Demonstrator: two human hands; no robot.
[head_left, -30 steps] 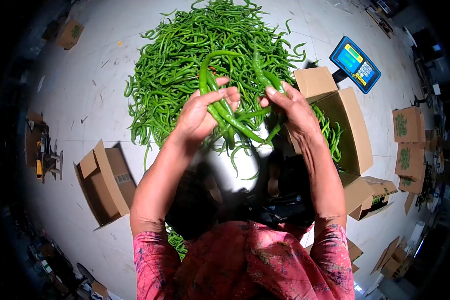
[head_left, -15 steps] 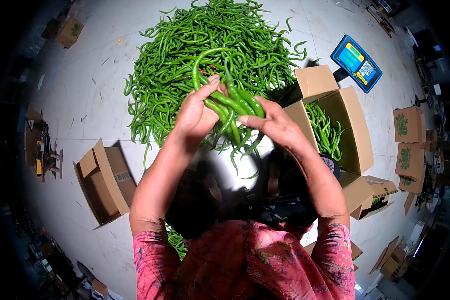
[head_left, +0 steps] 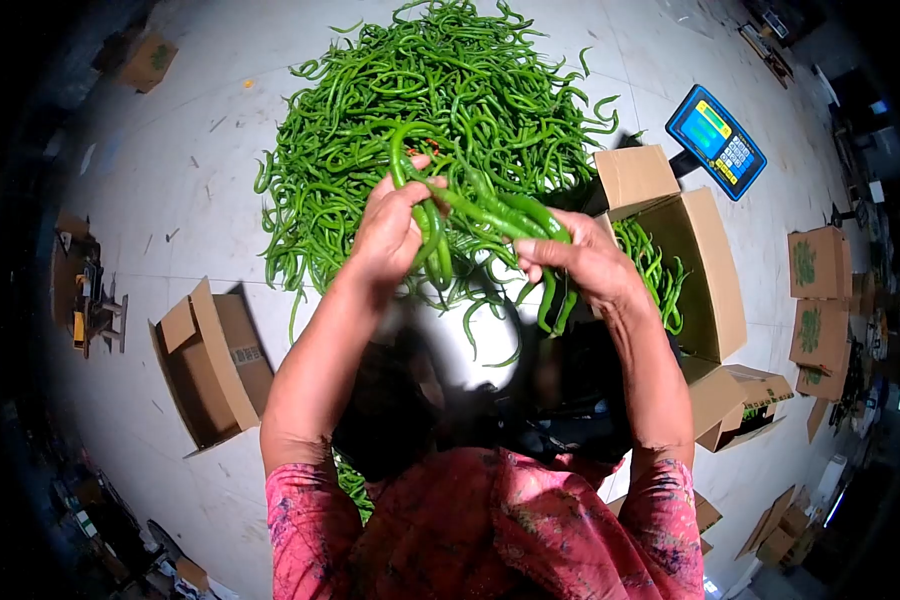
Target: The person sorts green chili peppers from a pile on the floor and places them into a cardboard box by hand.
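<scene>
My left hand (head_left: 388,228) is closed round a few long green peppers (head_left: 431,240), one of which curves up over the fingers. In my right hand (head_left: 582,258) is a bunch of green peppers (head_left: 515,215), gripped between thumb and fingers, their tips reaching left toward my left hand. Both hands are raised over the near edge of a large heap of green peppers (head_left: 370,110) on the floor. Right of my right hand, an open cardboard box (head_left: 715,270) holds more green peppers (head_left: 653,270).
A scale display (head_left: 716,141) rises behind the pepper box. An open cardboard box (head_left: 208,365) lies at the left. Printed cartons (head_left: 818,263) line the right side, and another open box (head_left: 745,400) sits at the lower right. Loose peppers lie on the pale floor (head_left: 200,215).
Over the last second my right hand came in to my left hand and then drew back right with a bunch of peppers. My left hand keeps fewer peppers.
</scene>
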